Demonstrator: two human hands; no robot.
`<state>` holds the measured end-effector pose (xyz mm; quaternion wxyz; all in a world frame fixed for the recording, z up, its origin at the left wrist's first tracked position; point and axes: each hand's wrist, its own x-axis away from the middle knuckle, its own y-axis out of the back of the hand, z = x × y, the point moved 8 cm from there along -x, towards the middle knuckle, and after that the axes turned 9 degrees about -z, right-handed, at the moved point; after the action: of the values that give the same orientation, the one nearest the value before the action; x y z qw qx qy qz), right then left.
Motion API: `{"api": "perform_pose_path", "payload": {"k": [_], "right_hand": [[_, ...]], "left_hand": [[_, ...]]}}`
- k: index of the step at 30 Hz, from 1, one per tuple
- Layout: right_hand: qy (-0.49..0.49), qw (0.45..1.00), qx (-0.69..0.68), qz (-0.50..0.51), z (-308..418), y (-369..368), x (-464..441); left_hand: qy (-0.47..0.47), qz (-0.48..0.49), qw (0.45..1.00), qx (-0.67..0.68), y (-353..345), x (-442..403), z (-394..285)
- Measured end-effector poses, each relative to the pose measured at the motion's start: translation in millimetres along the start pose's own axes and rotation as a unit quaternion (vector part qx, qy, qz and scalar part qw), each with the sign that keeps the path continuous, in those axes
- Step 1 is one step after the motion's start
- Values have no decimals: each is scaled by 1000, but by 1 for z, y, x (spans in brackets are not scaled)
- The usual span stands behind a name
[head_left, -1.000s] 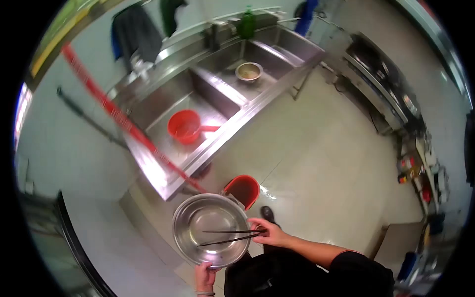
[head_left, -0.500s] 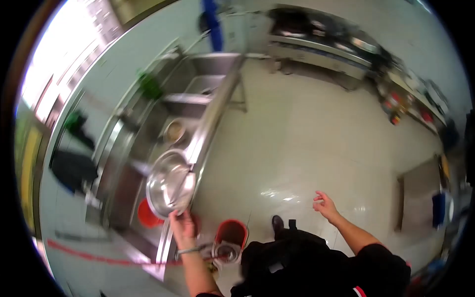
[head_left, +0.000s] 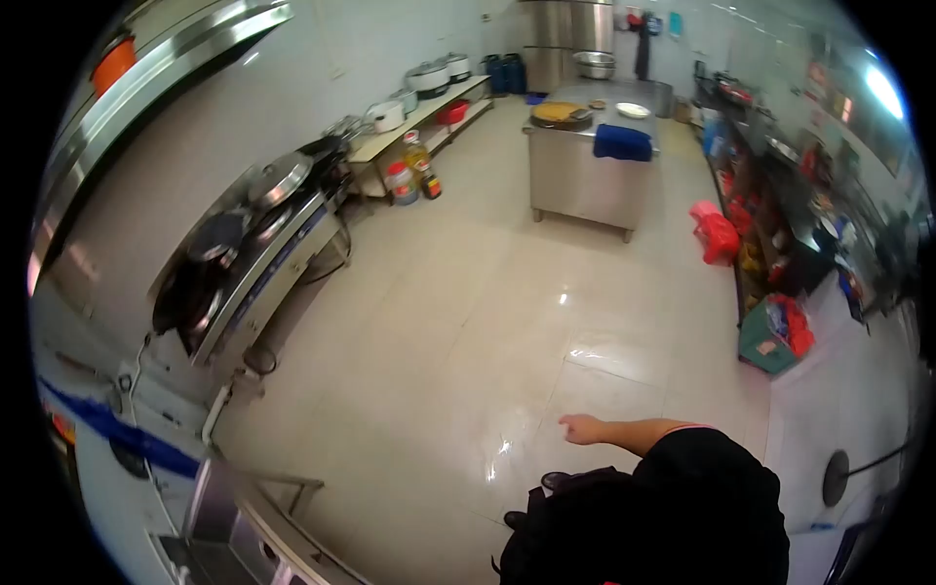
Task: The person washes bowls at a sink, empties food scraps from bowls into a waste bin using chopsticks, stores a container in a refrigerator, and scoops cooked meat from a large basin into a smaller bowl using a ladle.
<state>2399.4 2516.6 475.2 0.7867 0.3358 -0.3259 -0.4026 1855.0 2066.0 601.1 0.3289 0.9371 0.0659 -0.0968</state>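
Observation:
My right hand (head_left: 581,429) hangs over the tiled floor at the lower middle, in front of my dark clothing. Its fingers are loosely curled and a little apart, and nothing shows in them. My left hand is out of view, and so are the metal basin and the chopsticks. A corner of the steel sink (head_left: 222,564) shows at the bottom left. Far ahead, a steel worktable (head_left: 588,177) bears a round yellowish board (head_left: 561,112), a white plate (head_left: 633,111) and a blue cloth (head_left: 622,143).
A stove (head_left: 263,271) with pans lines the left wall. Beyond it, bottles (head_left: 417,156) stand beside a low shelf (head_left: 375,146) with cookers. Along the right are red stools (head_left: 717,237), a green bin (head_left: 768,341) and a long counter (head_left: 780,171).
The view has swung right, from the sink to the worktable. The basin, chopsticks and my left hand have left the view. My right hand had let go of the chopsticks by the middle frame.

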Motion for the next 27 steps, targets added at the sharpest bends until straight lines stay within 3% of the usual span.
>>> {"api": "perform_pose_path", "payload": {"k": [3, 5, 11, 19, 21, 25, 27], "right_hand": [[-143, 987, 44, 51, -75, -7, 54], [-199, 978, 56, 34, -113, -2, 91], [-337, 941, 21, 6, -162, 7, 176], [-335, 939, -41, -62, -273, 12, 161], [-320, 945, -38, -55, -314, 41, 140], [-315, 936, -60, -146, -394, 134, 124], [-405, 864, -239, -178, -439, 173, 125]], "left_hand": [[-25, 103, 993, 52, -102, -3, -55], [-48, 165, 982, 73, -160, 10, -92], [-104, 338, 931, 91, -287, 100, -188], [-157, 489, 857, 45, -390, 302, -284], [-158, 505, 848, 23, -409, 351, -299], [-155, 529, 834, -27, -432, 427, -331], [-156, 531, 831, -44, -448, 455, -355]]}}
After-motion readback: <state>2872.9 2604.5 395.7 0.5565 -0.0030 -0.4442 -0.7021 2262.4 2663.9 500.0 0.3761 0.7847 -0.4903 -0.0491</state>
